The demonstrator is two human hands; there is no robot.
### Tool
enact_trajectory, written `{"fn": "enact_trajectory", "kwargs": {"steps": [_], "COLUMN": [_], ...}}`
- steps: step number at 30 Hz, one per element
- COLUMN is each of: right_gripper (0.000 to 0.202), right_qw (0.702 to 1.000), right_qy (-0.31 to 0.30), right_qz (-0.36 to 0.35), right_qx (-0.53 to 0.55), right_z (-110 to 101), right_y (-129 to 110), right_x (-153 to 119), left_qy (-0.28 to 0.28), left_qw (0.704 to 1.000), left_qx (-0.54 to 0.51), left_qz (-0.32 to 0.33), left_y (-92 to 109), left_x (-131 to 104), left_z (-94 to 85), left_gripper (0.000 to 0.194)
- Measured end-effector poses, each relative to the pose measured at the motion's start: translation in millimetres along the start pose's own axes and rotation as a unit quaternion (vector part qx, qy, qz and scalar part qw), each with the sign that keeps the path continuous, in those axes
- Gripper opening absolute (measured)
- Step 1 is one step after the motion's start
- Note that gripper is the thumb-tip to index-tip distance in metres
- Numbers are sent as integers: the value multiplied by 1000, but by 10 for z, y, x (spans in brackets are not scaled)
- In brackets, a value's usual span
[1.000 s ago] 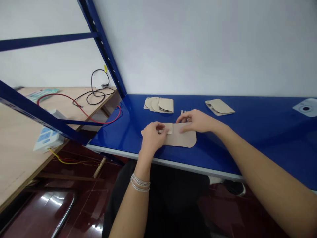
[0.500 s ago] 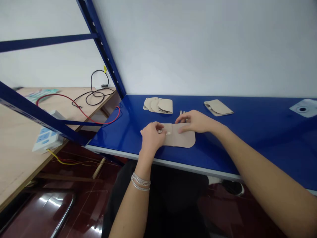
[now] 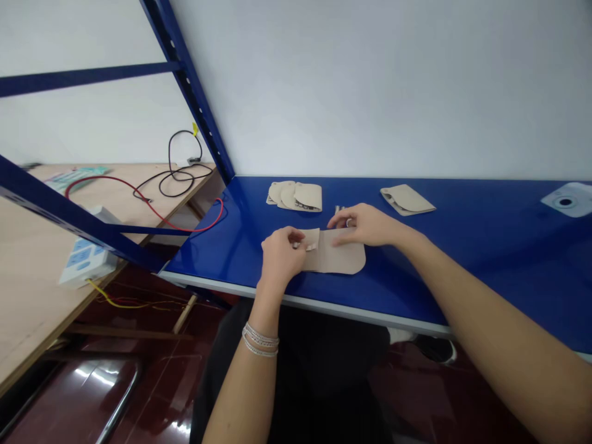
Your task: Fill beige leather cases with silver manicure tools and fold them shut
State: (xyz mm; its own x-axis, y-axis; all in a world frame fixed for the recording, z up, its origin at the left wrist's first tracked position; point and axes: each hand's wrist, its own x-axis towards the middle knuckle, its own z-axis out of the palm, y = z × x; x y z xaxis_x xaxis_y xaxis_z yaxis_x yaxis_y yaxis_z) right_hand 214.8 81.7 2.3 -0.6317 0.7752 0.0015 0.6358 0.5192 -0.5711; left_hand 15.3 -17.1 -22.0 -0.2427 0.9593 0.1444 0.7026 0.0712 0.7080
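Observation:
An unfolded beige pouch (image 3: 345,256) lies on the blue table near its front edge. My left hand (image 3: 283,256) is on the pouch's left part, its fingers closed around something small beside a few small pale pieces (image 3: 311,246). What the fingers pinch is too small to make out. My right hand (image 3: 363,226) rests over the pouch's upper edge, thumb on the flap and fingers apart. Just behind those fingers, small metal pieces (image 3: 340,209) show in part.
Several overlapping beige pouches (image 3: 308,195) lie at the back, another pouch (image 3: 407,200) further right. A pale plate with a dark round hole (image 3: 567,202) is at the far right. Left stand a blue frame (image 3: 192,92), a red cable (image 3: 115,179) and a power strip (image 3: 87,262).
My left hand has shifted very slightly left, and the small pale pieces beside its fingers show a little differently. My right hand has hardly moved.

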Motion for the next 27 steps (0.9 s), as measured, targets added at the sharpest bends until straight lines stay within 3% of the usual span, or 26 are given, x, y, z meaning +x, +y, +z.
{"fn": "enact_trajectory", "kwargs": {"steps": [4,6,8,13,27], "right_gripper": [36,27,21,30,35], "right_qw": [993,990,990,989,990], "right_qy": [105,117,79,-47,-88], "right_qz": [-46,-84,-114,-143,-107], "right_qx": [2,4,8,1,-38], "right_z": [6,38,93,233,218], "right_y": [-66,-138,-215,-305,-292], "right_x": [-41,-72,-98,-103,-108], "left_qy": [2,3,3,-1,-9], "left_qw": [1000,1000,1000,1000,999], "left_qx": [2,1,-1,-8,-32], "left_qz": [-2,-1,3,3,1], "left_y": [5,4,3,5,-34], "left_x": [-1,-2,-3,-3,18], "left_z": [1,-1,-3,-11,-36], "left_gripper": [10,10,10,9,10]}}
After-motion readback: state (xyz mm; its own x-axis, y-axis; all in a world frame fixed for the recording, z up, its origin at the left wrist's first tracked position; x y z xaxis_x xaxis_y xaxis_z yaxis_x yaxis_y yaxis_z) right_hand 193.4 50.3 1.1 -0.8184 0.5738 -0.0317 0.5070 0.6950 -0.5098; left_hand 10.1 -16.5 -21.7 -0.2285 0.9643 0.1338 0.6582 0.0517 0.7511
